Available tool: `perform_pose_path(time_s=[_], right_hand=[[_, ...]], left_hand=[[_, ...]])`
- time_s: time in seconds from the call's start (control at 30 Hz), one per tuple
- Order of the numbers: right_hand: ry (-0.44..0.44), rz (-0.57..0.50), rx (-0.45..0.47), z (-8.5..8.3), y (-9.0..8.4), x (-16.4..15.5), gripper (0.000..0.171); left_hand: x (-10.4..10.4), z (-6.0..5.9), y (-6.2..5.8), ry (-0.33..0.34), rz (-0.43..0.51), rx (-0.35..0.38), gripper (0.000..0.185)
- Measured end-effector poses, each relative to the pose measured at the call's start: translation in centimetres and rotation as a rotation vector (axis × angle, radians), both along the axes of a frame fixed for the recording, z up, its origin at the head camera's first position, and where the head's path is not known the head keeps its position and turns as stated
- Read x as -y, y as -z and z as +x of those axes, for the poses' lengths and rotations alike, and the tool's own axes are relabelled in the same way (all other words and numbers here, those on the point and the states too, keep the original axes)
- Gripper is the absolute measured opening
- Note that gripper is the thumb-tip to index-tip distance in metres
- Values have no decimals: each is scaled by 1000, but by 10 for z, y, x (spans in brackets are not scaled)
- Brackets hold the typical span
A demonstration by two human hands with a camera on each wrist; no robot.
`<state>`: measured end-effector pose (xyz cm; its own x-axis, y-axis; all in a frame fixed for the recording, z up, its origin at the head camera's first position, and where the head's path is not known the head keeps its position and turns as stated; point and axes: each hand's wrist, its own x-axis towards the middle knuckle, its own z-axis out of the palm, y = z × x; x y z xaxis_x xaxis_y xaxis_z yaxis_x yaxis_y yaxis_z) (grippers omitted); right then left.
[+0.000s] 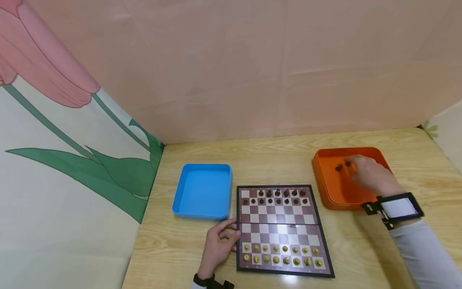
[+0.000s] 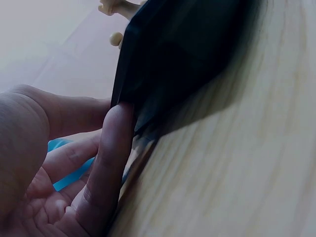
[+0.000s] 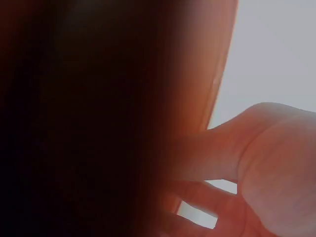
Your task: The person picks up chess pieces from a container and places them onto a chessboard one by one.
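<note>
A folding chessboard [image 1: 281, 216] lies on the wooden table, with dark pieces [image 1: 278, 196] along its far rows and light pieces [image 1: 281, 255] along its near rows. My left hand [image 1: 231, 230] rests against the board's left edge; in the left wrist view a finger [image 2: 111, 148] lies flat on the black edge [image 2: 177, 54]. My right hand [image 1: 355, 166] reaches into the orange tray [image 1: 325, 180], its blurred fingertips beside two dark pieces [image 1: 338, 167]. The right wrist view shows only the hand [image 3: 266, 163] close against the tray's orange wall [image 3: 197, 74], fingertips hidden.
An empty blue tray [image 1: 202, 190] sits left of the board, close to my left hand. Pink backdrop walls close off the far and left sides of the table. Bare wood lies between the board and the orange tray, and behind the trays.
</note>
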<state>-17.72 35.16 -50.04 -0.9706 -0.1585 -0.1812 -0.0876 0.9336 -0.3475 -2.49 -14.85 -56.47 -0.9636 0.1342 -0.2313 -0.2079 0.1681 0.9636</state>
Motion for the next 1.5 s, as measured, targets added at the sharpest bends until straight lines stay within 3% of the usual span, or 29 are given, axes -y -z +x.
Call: perform_pose_path(time_s=[0.33,0.67,0.87,1.3,1.5], right_hand=[[33,16,7,-3,9,-5,39],[30,17,2,1,14,-7,41],[37,-1,-14,-1,20,-8,43],[91,-48,-101,-4,38,-9,29],[45,-15,-120,-4,39,-6,23]], left_hand=[[-1,1,-4,-5,9,-10,48],[0,0,-2,5,-5,-21,47],[0,1,-4,-4,17,-2,48],[0,1,-4,-6,2,1,47],[0,0,-3,-4,11,1,47]])
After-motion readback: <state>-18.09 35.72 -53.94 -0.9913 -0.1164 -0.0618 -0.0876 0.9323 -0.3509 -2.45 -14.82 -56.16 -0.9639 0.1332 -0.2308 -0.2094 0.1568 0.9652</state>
